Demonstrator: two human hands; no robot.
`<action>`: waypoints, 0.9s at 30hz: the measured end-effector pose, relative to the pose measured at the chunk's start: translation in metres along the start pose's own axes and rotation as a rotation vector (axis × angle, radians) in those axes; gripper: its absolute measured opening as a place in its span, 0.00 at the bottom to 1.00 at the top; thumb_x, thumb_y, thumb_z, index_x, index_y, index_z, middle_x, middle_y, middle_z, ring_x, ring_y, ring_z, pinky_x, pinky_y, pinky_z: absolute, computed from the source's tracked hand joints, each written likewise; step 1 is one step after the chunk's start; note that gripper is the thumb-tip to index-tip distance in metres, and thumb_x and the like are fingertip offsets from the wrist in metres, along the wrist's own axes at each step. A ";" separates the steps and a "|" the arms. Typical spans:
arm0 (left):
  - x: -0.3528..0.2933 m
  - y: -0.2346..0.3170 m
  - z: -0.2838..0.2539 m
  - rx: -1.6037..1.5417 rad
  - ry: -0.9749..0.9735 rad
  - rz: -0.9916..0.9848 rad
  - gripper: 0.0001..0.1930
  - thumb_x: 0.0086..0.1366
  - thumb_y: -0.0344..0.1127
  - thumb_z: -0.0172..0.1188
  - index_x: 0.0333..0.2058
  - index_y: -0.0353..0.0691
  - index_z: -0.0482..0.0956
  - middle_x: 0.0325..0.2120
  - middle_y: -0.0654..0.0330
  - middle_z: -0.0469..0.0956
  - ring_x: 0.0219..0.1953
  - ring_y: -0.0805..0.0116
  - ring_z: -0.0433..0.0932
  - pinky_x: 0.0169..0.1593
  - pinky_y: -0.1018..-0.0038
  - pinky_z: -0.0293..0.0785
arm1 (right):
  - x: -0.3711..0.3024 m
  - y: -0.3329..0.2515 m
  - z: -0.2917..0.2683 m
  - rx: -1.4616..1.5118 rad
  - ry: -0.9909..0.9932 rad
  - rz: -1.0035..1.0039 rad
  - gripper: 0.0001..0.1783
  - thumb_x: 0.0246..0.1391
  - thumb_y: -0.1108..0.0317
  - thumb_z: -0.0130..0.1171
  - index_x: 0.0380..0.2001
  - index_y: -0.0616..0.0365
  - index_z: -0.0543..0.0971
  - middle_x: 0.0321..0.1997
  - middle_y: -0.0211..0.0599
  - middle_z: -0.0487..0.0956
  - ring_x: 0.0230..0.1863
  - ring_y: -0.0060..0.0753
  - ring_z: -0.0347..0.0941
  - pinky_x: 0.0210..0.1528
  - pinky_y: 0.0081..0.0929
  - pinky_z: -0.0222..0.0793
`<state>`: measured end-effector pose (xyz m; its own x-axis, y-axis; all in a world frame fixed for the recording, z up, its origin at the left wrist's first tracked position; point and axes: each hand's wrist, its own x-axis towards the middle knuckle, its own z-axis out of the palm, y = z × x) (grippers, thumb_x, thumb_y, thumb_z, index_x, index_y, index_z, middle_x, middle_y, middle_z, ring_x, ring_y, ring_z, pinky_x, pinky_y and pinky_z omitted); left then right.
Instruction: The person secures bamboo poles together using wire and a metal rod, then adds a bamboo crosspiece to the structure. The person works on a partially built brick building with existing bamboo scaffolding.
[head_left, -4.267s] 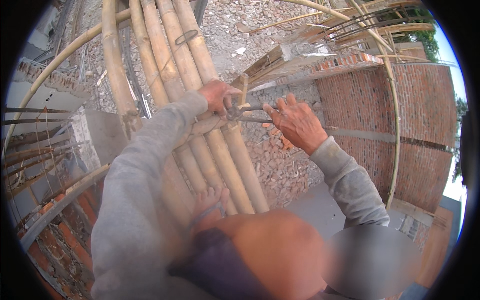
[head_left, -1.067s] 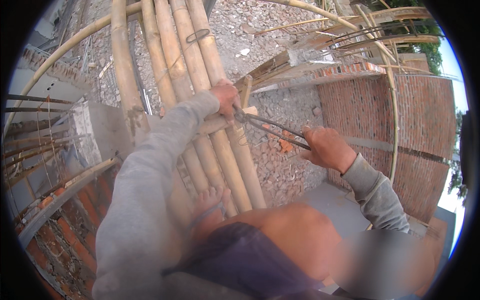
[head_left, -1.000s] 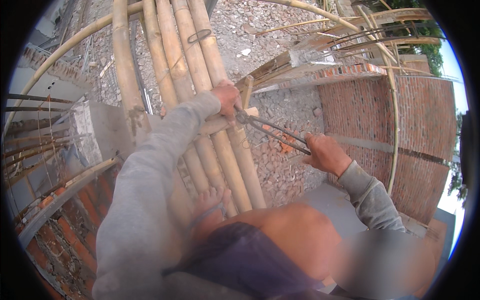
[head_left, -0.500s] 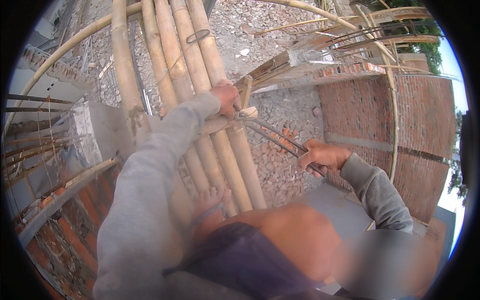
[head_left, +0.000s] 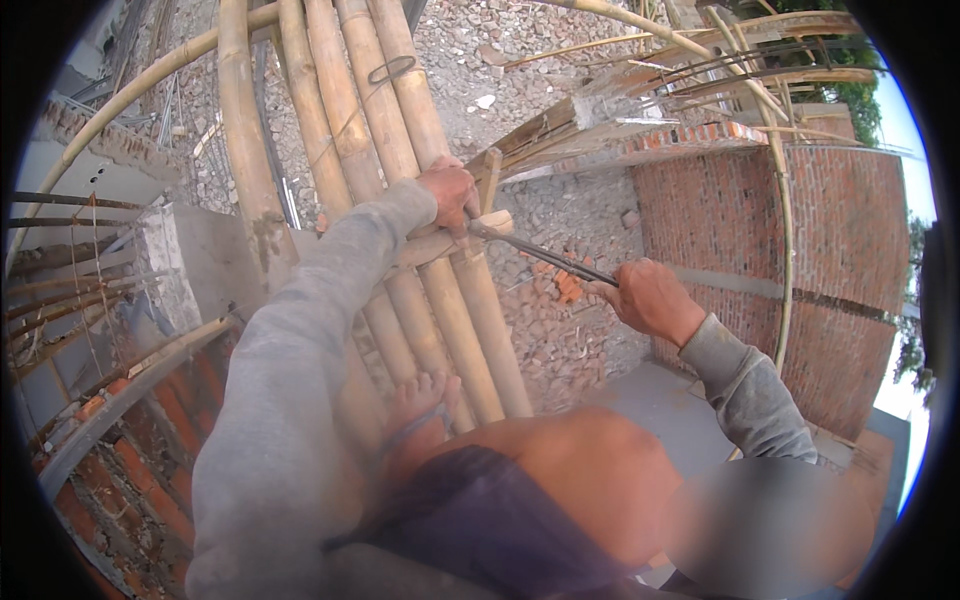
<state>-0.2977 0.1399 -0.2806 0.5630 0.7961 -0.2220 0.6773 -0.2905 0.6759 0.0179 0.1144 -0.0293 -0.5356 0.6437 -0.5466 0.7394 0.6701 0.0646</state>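
Right hand (head_left: 655,298): grip clamped on the handles of the metal pincers (head_left: 545,254), handles nearly together. Pincers' head is near the right end of a crosspiece (head_left: 428,248) lying across the bamboo poles (head_left: 382,110). Left hand (head_left: 448,195) curls beside the pincers' head; cannot tell whether its grip holds anything. Foot (head_left: 418,398) rests on the poles, nearer the body.
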 end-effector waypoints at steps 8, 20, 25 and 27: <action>0.001 -0.001 0.002 0.021 0.002 -0.011 0.36 0.37 0.57 0.87 0.49 0.53 0.95 0.50 0.64 0.90 0.63 0.58 0.77 0.72 0.64 0.56 | 0.003 0.030 -0.007 -0.035 -0.088 -0.126 0.20 0.68 0.61 0.62 0.60 0.49 0.85 0.33 0.55 0.84 0.36 0.64 0.82 0.42 0.57 0.77; -0.049 0.040 0.032 -0.182 0.671 -0.313 0.12 0.54 0.34 0.79 0.38 0.43 0.93 0.50 0.59 0.87 0.64 0.52 0.76 0.73 0.53 0.65 | -0.128 0.007 0.041 0.147 -0.171 0.029 0.26 0.64 0.68 0.61 0.65 0.43 0.84 0.33 0.53 0.83 0.39 0.60 0.82 0.43 0.52 0.77; -0.075 0.115 0.092 -0.122 0.964 -0.519 0.14 0.63 0.32 0.73 0.48 0.42 0.91 0.58 0.59 0.80 0.71 0.48 0.68 0.76 0.48 0.59 | -0.165 -0.002 0.077 0.293 -0.235 0.145 0.21 0.66 0.63 0.62 0.61 0.43 0.86 0.33 0.52 0.85 0.36 0.62 0.83 0.40 0.53 0.78; -0.069 0.133 0.112 -0.066 0.993 -0.574 0.17 0.65 0.31 0.71 0.53 0.43 0.89 0.61 0.59 0.78 0.73 0.48 0.65 0.78 0.44 0.54 | -0.171 -0.001 0.084 0.286 -0.230 0.140 0.21 0.66 0.62 0.62 0.60 0.43 0.86 0.33 0.51 0.85 0.35 0.62 0.83 0.39 0.53 0.78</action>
<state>-0.1937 -0.0128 -0.2540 -0.4626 0.8779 0.1232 0.6704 0.2555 0.6966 0.1434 -0.0274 -0.0059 -0.3405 0.6000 -0.7239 0.9000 0.4309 -0.0661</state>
